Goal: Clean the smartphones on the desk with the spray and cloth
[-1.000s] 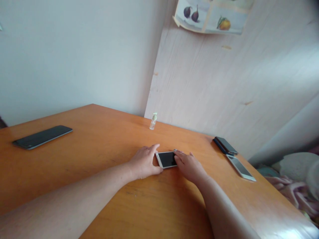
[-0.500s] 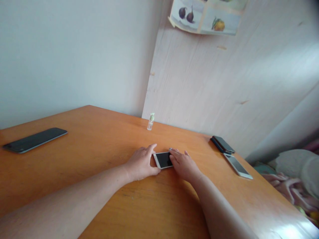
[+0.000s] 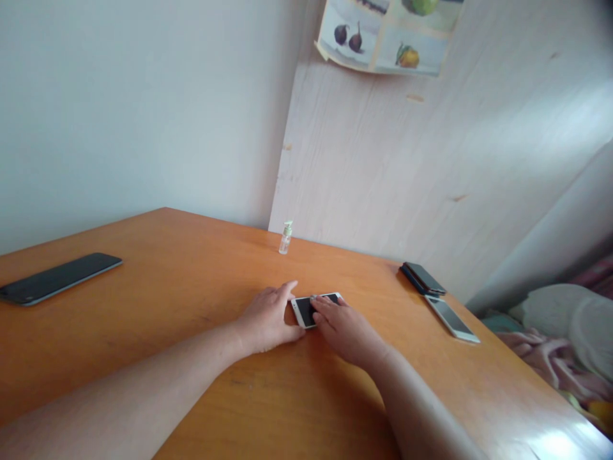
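Note:
A white-framed smartphone (image 3: 305,310) lies face up on the wooden table with its dark screen showing. My left hand (image 3: 271,319) steadies its left end, thumb on the near edge and fingers at the far edge. Across the screen rests my right hand (image 3: 345,329), fingers stretched out flat and close together, hiding the middle and near right part of the phone. A small pale glint shows at these fingertips; I cannot tell whether it is a nail or something under them. Behind the hands stands a small clear pump bottle (image 3: 285,240), upright.
A large dark phone (image 3: 62,276) lies at the left of the table (image 3: 191,255). At the right are a black phone or case (image 3: 424,278) and a white phone (image 3: 451,318), close together. Walls bound the back; fabric (image 3: 550,358) lies beyond the right edge.
My right hand has slid leftward over the screen, uncovering the phone's far right corner. My left hand keeps its place at the left end. The whole view has shifted slightly.

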`<state>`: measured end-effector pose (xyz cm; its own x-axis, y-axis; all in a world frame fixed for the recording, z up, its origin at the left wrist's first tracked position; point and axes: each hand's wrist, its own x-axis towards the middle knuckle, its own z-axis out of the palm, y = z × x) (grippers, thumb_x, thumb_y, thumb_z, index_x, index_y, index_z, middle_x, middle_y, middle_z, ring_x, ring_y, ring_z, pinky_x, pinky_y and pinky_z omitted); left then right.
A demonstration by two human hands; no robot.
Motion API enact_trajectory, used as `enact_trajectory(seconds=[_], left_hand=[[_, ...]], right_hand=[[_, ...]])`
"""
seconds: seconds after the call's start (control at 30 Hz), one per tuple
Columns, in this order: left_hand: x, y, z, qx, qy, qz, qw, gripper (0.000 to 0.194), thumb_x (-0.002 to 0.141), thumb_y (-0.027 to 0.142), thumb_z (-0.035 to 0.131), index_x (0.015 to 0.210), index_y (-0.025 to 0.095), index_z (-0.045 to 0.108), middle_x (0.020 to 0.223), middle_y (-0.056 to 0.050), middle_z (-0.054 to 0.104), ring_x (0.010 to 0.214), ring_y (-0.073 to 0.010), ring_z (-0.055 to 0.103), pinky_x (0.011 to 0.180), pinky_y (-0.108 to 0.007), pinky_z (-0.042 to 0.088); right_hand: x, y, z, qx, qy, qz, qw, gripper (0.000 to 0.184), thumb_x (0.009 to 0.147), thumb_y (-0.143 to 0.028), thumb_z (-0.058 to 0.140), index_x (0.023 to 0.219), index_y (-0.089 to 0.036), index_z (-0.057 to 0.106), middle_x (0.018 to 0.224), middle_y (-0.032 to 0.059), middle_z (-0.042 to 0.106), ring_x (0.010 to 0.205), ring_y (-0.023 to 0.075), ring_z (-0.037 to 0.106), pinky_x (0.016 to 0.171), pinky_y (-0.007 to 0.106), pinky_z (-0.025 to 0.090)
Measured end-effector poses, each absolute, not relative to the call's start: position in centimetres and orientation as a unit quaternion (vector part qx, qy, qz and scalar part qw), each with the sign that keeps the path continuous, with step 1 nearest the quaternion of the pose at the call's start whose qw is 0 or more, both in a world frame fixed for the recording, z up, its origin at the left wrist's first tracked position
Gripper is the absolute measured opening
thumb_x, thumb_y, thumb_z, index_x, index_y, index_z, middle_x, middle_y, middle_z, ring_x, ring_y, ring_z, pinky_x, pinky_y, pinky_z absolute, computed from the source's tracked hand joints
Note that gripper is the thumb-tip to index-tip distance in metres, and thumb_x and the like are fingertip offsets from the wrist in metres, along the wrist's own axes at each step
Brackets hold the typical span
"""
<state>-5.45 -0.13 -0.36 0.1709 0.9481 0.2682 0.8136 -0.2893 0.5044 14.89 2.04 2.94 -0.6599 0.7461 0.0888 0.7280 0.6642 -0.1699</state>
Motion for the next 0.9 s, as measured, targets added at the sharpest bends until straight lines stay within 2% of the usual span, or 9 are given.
enact_trajectory(seconds=[0.07, 0.13, 0.23, 0.43, 0.57, 0.7, 0.77, 0.9], left_hand=[[-5.4, -0.2, -0.2, 0.754, 0.586, 0.269, 0.125, 0.094, 0.066, 0.045, 0.073, 0.144, 0.014, 0.031, 0.13, -0.014, 0.06, 0.121, -0.0321, 0.053, 0.104, -0.043, 0.039], [-5.3, -0.2, -0.1, 0.752, 0.589, 0.268, 0.126, 0.094, 0.066, 0.044, 0.072, 0.144, 0.014, 0.03, 0.131, -0.014, 0.06, 0.122, -0.0318, 0.053, 0.104, -0.042, 0.039], [-5.3, -0.3, -0.1, 0.75, 0.59, 0.269, 0.128, 0.094, 0.065, 0.043, 0.073, 0.144, 0.014, 0.031, 0.128, -0.014, 0.062, 0.119, -0.0319, 0.054, 0.102, -0.042, 0.041], [-5.4, -0.1, -0.4, 0.757, 0.574, 0.286, 0.121, 0.089, 0.066, 0.046, 0.072, 0.141, 0.015, 0.035, 0.12, -0.013, 0.065, 0.112, -0.0309, 0.058, 0.097, -0.041, 0.044], [-5.5, -0.1, -0.5, 0.754, 0.581, 0.281, 0.118, 0.092, 0.064, 0.048, 0.073, 0.142, 0.017, 0.035, 0.123, -0.012, 0.064, 0.114, -0.0315, 0.057, 0.098, -0.04, 0.043], [-5.4, -0.2, -0.3, 0.751, 0.586, 0.279, 0.12, 0.092, 0.064, 0.047, 0.073, 0.143, 0.019, 0.035, 0.126, -0.012, 0.063, 0.118, -0.032, 0.056, 0.099, -0.04, 0.042], [-5.3, -0.3, -0.2, 0.75, 0.588, 0.277, 0.119, 0.091, 0.064, 0.047, 0.073, 0.142, 0.018, 0.036, 0.127, -0.012, 0.063, 0.118, -0.0322, 0.056, 0.099, -0.041, 0.043], [-5.3, -0.3, 0.0, 0.753, 0.586, 0.275, 0.118, 0.091, 0.064, 0.047, 0.074, 0.141, 0.016, 0.037, 0.126, -0.014, 0.063, 0.116, -0.0326, 0.057, 0.099, -0.041, 0.043]], right_hand=[[16.1, 3.5, 2.6, -0.483, -0.872, 0.04, 0.063, 0.045, 0.099, -0.027, 0.029, 0.134, -0.01, 0.053, 0.141, 0.0159, 0.052, 0.131, 0.0265, 0.048, 0.112, 0.048, 0.028], [16.9, 4.4, 2.4, -0.531, -0.845, 0.03, 0.05, 0.043, 0.099, -0.027, 0.03, 0.128, -0.01, 0.057, 0.136, 0.0168, 0.057, 0.125, 0.0272, 0.053, 0.108, 0.046, 0.033], [16.3, 3.6, 2.7, -0.515, -0.855, 0.027, 0.054, 0.041, 0.099, -0.027, 0.03, 0.121, -0.012, 0.061, 0.131, 0.0153, 0.061, 0.119, 0.0257, 0.058, 0.102, 0.04, 0.039], [13.4, -0.7, 3.9, -0.326, -0.937, 0.091, 0.083, 0.041, 0.1, -0.027, 0.031, 0.134, -0.02, 0.053, 0.14, 0.0072, 0.054, 0.128, 0.0196, 0.05, 0.109, 0.032, 0.033], [14.9, 0.5, 4.2, -0.413, -0.906, 0.073, 0.054, 0.042, 0.099, -0.03, 0.032, 0.131, -0.017, 0.056, 0.136, 0.012, 0.058, 0.121, 0.0242, 0.056, 0.1, 0.034, 0.041], [16.8, 2.4, 4.4, -0.533, -0.846, 0.034, 0.003, 0.04, 0.098, -0.03, 0.032, 0.117, -0.015, 0.064, 0.116, 0.0155, 0.069, 0.105, 0.0279, 0.065, 0.085, 0.036, 0.045], [16.6, 2.0, 4.7, -0.535, -0.844, 0.029, -0.01, 0.039, 0.098, -0.03, 0.033, 0.113, -0.015, 0.065, 0.111, 0.0159, 0.07, 0.101, 0.0275, 0.066, 0.082, 0.035, 0.045], [14.6, -0.7, 5.3, -0.432, -0.9, 0.054, 0.013, 0.037, 0.098, -0.029, 0.034, 0.118, -0.017, 0.063, 0.122, 0.0136, 0.066, 0.107, 0.0241, 0.063, 0.087, 0.032, 0.043]])
